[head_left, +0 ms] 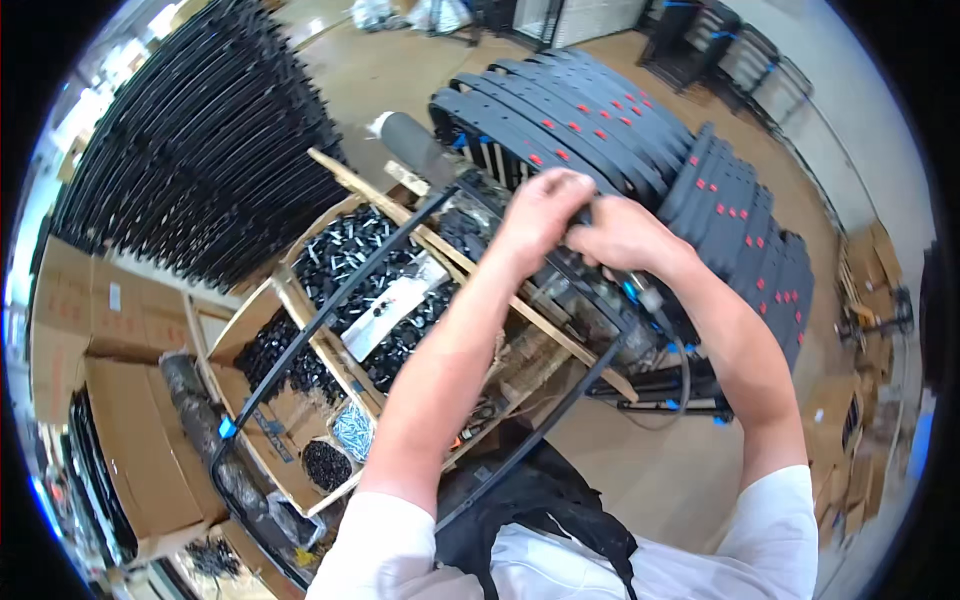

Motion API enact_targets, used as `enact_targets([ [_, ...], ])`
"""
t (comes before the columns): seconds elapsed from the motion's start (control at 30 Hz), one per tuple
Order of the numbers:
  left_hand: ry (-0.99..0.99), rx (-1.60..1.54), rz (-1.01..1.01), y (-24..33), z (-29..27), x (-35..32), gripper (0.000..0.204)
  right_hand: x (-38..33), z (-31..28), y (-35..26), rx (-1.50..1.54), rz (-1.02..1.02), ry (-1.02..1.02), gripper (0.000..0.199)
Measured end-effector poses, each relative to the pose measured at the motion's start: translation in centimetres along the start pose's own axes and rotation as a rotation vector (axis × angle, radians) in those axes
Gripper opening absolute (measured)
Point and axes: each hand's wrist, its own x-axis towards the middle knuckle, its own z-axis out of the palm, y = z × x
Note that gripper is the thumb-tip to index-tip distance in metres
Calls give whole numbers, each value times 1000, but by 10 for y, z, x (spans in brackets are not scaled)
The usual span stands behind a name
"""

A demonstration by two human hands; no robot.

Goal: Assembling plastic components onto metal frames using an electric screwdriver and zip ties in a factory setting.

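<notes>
Meeting above centre: left hand (pixel 548 208), right hand (pixel 628 236) | fingers curled, contents hidden, cannot tell what is held | frame (pixel 348 290): far bar passing just beneath both hands

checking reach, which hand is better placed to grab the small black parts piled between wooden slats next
Left hand, probably: it's nearer the small black parts, which lie left of both; the right hand is farther.
</notes>
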Motion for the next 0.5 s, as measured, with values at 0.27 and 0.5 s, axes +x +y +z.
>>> enact_targets([
  [0.27,236,-57,89,42,-132,91,23,158,-2,-92,-5,-160,11,36],
  [0.5,284,-93,69,19,-165,118,26,203,3,-99,-50,-119,-64,32],
])
